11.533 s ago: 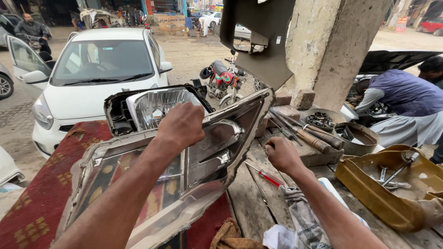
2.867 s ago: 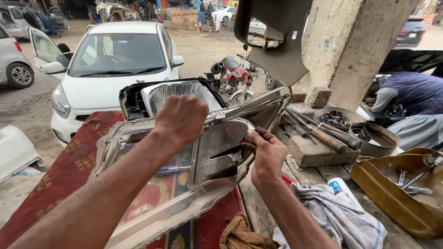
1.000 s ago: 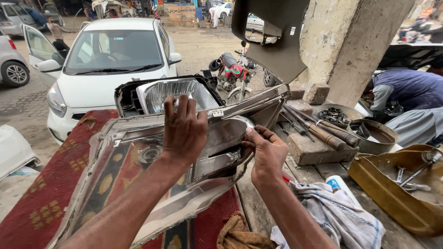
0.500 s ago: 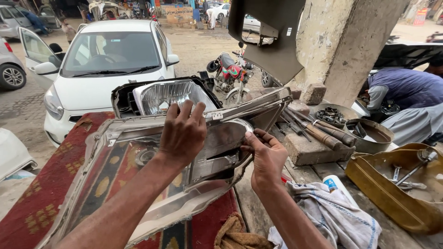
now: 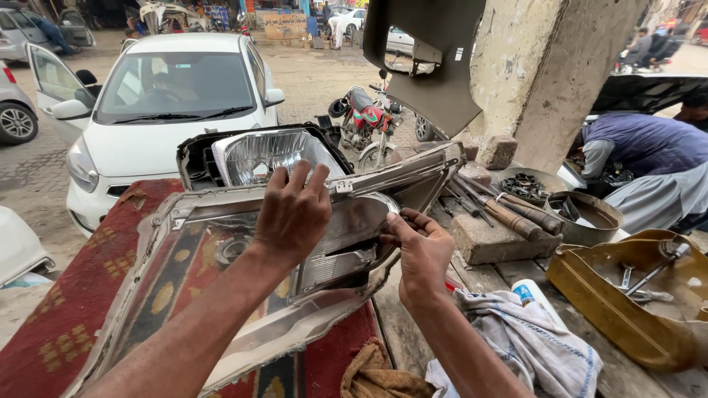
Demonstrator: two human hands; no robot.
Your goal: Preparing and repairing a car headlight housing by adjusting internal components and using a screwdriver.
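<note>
A large clear headlight lens cover [image 5: 184, 295] with a ragged edge lies tilted over a red patterned carpet [image 5: 66, 317]. Inside it sits a silver reflector insert [image 5: 346, 243]. My left hand [image 5: 291, 214] presses down on top of the insert, fingers spread over its upper rim. My right hand [image 5: 420, 250] grips the insert's right edge where it meets the cover. Behind the cover stands a second headlight unit [image 5: 265, 155] with a black housing and shiny reflector.
A wooden bench to the right carries hammers [image 5: 509, 214], a stone block [image 5: 490, 239], a metal bowl [image 5: 582, 217], a yellow tray [image 5: 634, 295] with tools and a rag [image 5: 531, 339]. A person [image 5: 649, 166] bends at the far right. A white car [image 5: 169, 103], motorcycle [image 5: 369, 121] and pillar [image 5: 546, 66] stand behind.
My left hand has shifted slightly on the insert, fingers now curled over its top rim. My right hand stays at the right edge; the cover sits a little lower.
</note>
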